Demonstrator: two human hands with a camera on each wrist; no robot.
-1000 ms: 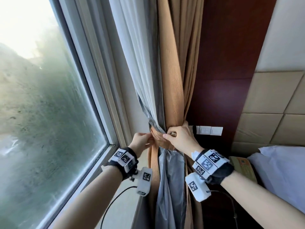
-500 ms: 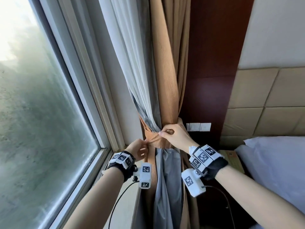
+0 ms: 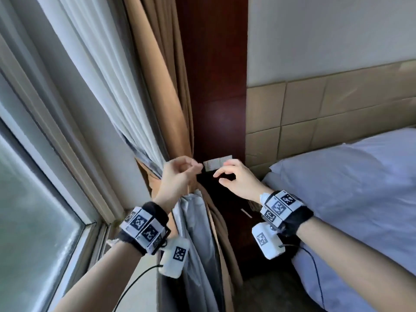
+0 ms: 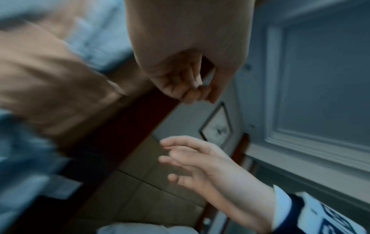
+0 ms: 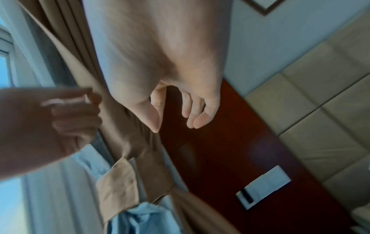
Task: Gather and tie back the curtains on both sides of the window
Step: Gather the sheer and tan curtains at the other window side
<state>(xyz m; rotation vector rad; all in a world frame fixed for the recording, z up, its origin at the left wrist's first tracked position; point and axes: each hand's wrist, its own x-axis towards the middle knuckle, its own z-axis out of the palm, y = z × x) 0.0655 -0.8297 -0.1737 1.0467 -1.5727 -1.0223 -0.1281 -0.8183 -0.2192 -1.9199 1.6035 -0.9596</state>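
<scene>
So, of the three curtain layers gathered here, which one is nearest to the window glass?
The white sheer curtain. It hangs next to the window frame; the grey lining and the tan curtain lie further toward the room.

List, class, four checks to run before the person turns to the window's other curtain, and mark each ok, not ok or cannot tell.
1. Tan tieback band wraps the gathered curtain: ok.
2. Band end fastened to a wall hook: cannot tell, hidden.
3. Left hand holds no fabric: ok, fingers loosely curled, empty.
4. Right hand clear of the curtain: ok, open in front of the dark wood panel.
5. Other side's curtain tied: cannot tell, out of view.
</scene>
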